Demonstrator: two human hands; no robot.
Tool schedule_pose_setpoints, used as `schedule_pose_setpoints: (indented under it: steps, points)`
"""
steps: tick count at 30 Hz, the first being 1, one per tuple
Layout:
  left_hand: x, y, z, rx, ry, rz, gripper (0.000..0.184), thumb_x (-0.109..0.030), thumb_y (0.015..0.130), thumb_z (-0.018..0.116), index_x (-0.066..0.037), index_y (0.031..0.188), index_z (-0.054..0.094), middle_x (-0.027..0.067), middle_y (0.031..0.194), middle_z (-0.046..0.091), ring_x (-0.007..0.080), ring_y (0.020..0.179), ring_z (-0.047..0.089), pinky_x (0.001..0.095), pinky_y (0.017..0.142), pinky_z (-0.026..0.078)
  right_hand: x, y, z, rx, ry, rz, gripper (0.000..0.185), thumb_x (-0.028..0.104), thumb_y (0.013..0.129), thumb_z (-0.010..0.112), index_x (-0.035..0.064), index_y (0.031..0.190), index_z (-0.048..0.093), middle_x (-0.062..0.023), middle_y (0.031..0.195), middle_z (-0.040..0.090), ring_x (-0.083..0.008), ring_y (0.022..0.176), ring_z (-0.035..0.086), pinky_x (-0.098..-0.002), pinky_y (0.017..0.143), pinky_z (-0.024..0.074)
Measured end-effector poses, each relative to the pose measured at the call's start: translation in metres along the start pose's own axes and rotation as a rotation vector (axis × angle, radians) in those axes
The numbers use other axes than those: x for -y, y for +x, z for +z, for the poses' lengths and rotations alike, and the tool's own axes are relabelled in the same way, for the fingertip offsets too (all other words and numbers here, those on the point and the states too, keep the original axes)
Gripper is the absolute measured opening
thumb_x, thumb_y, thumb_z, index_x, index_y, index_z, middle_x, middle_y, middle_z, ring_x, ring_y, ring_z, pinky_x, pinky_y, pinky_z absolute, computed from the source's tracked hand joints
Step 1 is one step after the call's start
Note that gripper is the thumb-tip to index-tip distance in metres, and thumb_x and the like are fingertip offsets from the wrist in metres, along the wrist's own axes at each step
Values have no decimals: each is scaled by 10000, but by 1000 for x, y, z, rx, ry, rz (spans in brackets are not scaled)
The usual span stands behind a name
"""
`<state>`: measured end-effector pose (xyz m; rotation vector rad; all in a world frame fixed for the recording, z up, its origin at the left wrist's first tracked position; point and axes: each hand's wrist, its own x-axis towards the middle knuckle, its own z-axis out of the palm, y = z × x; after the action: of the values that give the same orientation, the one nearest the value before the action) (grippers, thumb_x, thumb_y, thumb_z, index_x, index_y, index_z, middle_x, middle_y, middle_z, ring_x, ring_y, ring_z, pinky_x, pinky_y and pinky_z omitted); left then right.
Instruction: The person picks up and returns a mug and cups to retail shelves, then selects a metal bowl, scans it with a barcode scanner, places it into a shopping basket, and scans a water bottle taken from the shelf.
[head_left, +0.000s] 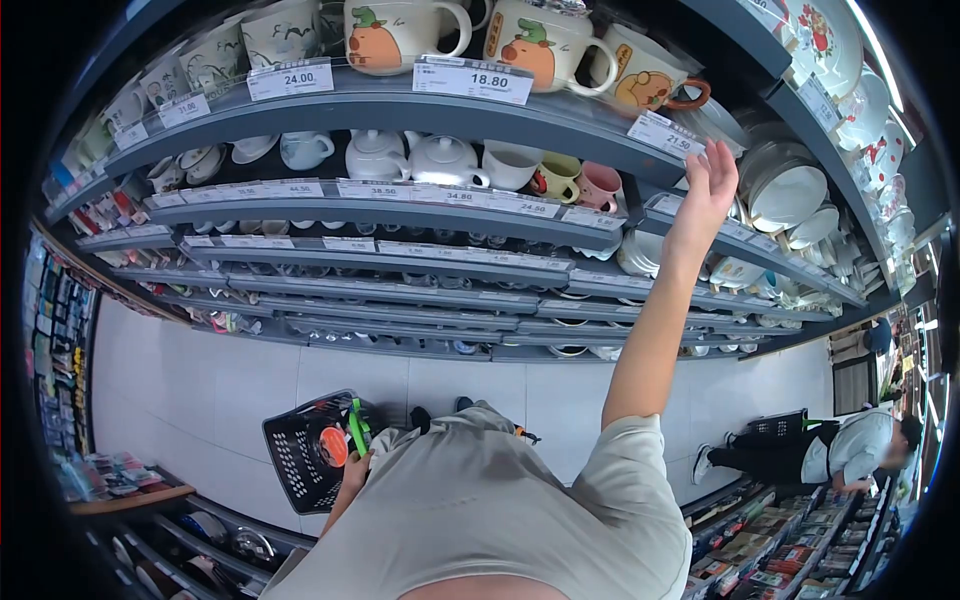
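My right hand [712, 180] is raised at the upper shelf's edge, fingers apart and holding nothing, just beside a price label [662, 132]. Stacked white plates and bowls [788, 195] stand to its right. Above and to its left is a mug with a brown handle [645, 75], next to cream mugs with cartoon animals [540, 45]. Low on the left, my left hand [354, 470] is closed round the green handle [358, 428] of a black basket [293, 455]. A round orange-red item [333, 446] lies inside the basket.
Shelves [400, 215] of teapots, cups and bowls span the view ahead. Another person [850, 445] with a black basket [780, 424] stands at the right by a low shelf of packages [780, 540]. More shelving [180, 540] is at the lower left.
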<state>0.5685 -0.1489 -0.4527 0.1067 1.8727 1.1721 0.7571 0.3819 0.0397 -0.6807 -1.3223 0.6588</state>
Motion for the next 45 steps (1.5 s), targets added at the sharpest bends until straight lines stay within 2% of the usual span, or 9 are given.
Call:
schedule_pose_setpoints:
  steps: [5,11,20,30,32,35,38,41,45]
  points:
    - [-57,-19,11,-30,-5,-58,172,-185,835,634,-30,811,562,-29,673,495,76,592,423,260,528,328,12,-13,7,37,71,-15,483,44,880,548,-14,1330,383,-198,1361,443,-271,1230,462,-358,1050,338]
    - [-42,1,17,0,-209,-70,135,-146,805,617,-27,857,583,-16,691,533,81,585,460,254,534,353,15,-8,6,32,68,88,474,141,886,530,30,1335,429,-127,1352,485,-170,1180,475,-304,994,319]
    - [-25,4,33,74,-339,-139,175,-184,816,654,-20,830,595,30,709,598,116,596,551,266,565,425,24,-5,1,84,1,149,524,144,880,517,52,1374,369,-126,1376,464,-211,1230,456,-330,995,321]
    - [-8,12,63,-311,-41,-58,242,-180,776,645,-90,593,514,-2,562,482,95,511,466,291,486,368,26,-63,-39,49,45,-280,487,-62,822,473,-29,1300,386,-209,1298,486,-279,1226,465,-392,1013,361]
    - [-15,9,65,-223,-185,-163,249,-173,776,624,-81,578,505,14,512,473,122,413,447,301,412,348,6,-101,-42,223,180,-473,302,8,848,511,-18,1147,476,-192,1065,591,-260,986,573,-393,899,443]
    - [-22,2,74,-293,-131,-106,241,-180,781,628,-57,608,513,15,483,462,141,355,425,312,366,327,-25,-185,-22,767,298,-134,82,32,837,585,31,919,589,-101,886,633,-233,872,590,-340,805,461]
    - [-43,-11,83,-424,-26,-32,184,-185,780,637,-11,760,578,47,533,528,156,424,512,314,423,389,-72,-300,-13,1269,417,265,148,-68,805,539,29,894,606,-88,912,629,-212,859,610,-323,774,476]
    - [-27,-11,89,-570,231,-13,310,-243,733,671,5,906,605,185,735,656,307,701,667,396,662,501,-95,-378,-22,1582,557,125,175,-85,755,529,33,854,612,-100,899,620,-268,840,595,-355,758,478]
    - [-13,-43,106,-716,494,-74,374,-295,733,652,1,961,628,254,865,662,420,863,647,450,745,498,-91,-423,-28,1866,619,-256,261,-14,679,560,50,930,593,-90,974,596,-286,994,536,-390,867,433]
